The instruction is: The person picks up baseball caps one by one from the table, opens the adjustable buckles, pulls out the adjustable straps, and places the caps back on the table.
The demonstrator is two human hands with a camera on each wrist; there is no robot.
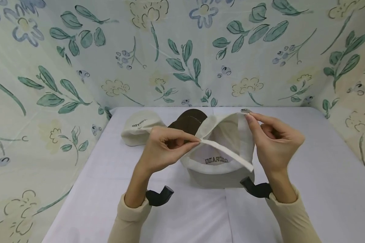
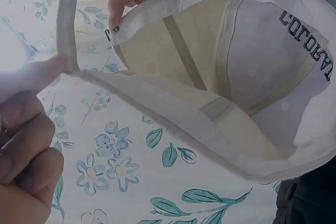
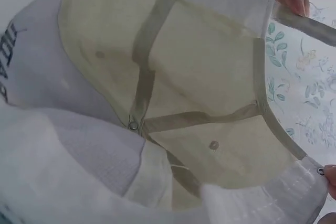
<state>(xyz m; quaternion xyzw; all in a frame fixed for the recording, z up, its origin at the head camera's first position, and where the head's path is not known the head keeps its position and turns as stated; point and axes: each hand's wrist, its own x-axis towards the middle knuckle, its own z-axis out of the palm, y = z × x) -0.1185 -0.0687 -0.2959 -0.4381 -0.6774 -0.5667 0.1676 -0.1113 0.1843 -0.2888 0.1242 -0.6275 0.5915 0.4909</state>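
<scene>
A cream cap (image 1: 220, 179) is held up over the table, its inside facing me and its back strap unfastened. Dark lettering reading COLORADO shows reversed through the front panel. My left hand (image 1: 167, 148) pinches the cap's left back corner between thumb and finger, at the base of the loose strap (image 1: 228, 152). The strap's free end slants down to the right across the opening. At the opposite back corner, my right hand (image 1: 275, 145) pinches the edge just beside a small metal buckle (image 1: 244, 110). The right wrist view shows the cap's lining (image 3: 210, 82) and seam tape.
A second cream cap (image 1: 142, 126) with dark lettering lies at the back left of the white-covered table (image 1: 322, 162). Beside it a dark brown cap (image 1: 188, 121) is partly hidden behind the held one. Floral fabric (image 1: 176, 54) hangs behind and at both sides.
</scene>
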